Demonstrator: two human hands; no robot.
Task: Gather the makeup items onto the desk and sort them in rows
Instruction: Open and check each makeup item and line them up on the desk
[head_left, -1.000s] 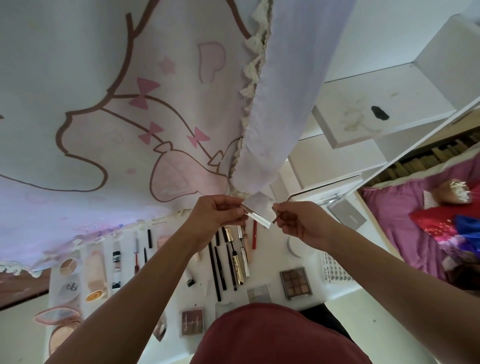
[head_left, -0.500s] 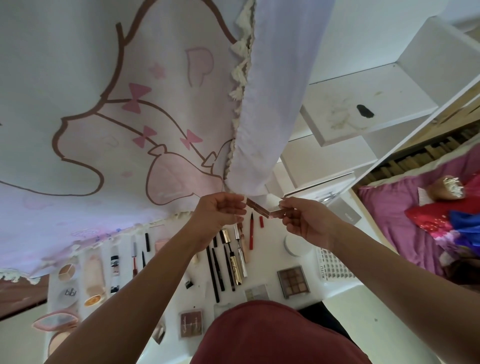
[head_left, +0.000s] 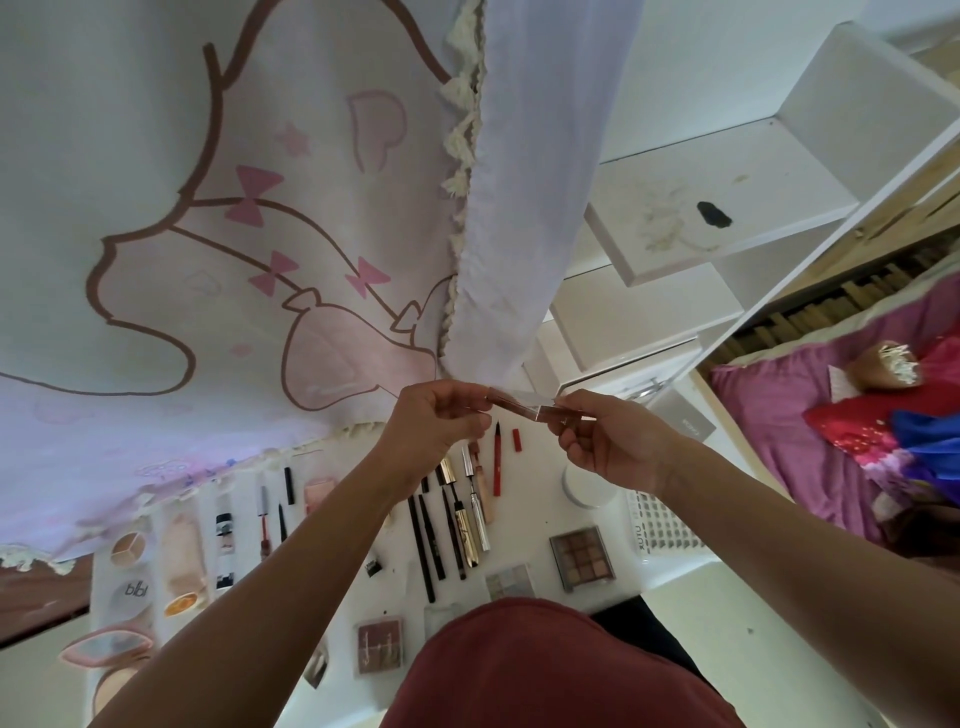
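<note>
- Rose-brown and flat, the slim makeup case (head_left: 522, 404) is seen nearly edge-on. It is held up in the air above the desk (head_left: 525, 519), not yet set down.
- Its long axis runs roughly 9 to 3 o'clock, dipping slightly at the 3 o'clock end.
- The left hand (head_left: 436, 423) pinches the 9 o'clock end between thumb and curled fingers. The right hand (head_left: 605, 441) pinches the 3 o'clock end the same way, so neither hand is nearer.
- Whether the case is open or closed cannot be told.
- At 6 o'clock from the case lie the row of pencils and wands (head_left: 466, 538) and a red liner pen (head_left: 497, 462).
- An eyeshadow palette (head_left: 582, 557) sits at 5 o'clock, so the placing move probably goes down towards the body.
</note>
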